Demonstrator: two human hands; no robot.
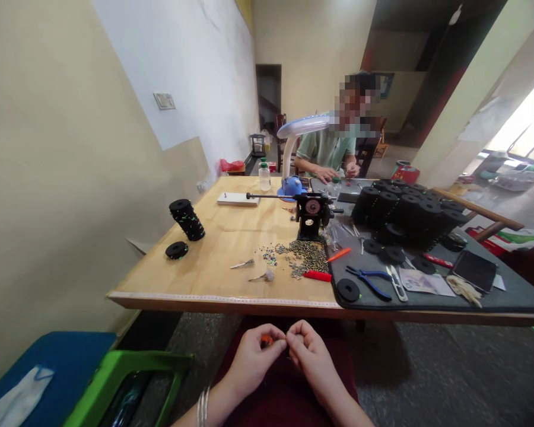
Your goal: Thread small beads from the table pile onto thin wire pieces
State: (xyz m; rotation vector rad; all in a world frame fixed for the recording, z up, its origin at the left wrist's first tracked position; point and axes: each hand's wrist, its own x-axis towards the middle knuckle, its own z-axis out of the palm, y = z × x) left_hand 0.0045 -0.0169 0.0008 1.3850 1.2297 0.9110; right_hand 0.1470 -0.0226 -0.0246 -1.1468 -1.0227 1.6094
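My left hand (253,356) and my right hand (309,353) meet over my lap, below the front edge of the wooden table (222,249). The left fingers are curled round a small orange object (267,340). The right fingers are pinched together against the left fingertips; what they hold is too small to make out. Bangles circle my left wrist. On the table ahead lie a heap of small beads (305,256), a black hand-cranked winder (311,214) and a stack of black spools (187,218).
A dark mat (431,296) on the table's right carries many black spools (409,210), blue pliers (368,279), clippers and a red tool (317,276). Another person sits at the far end by a desk lamp (300,127). A green and blue seat (115,373) stands at my left.
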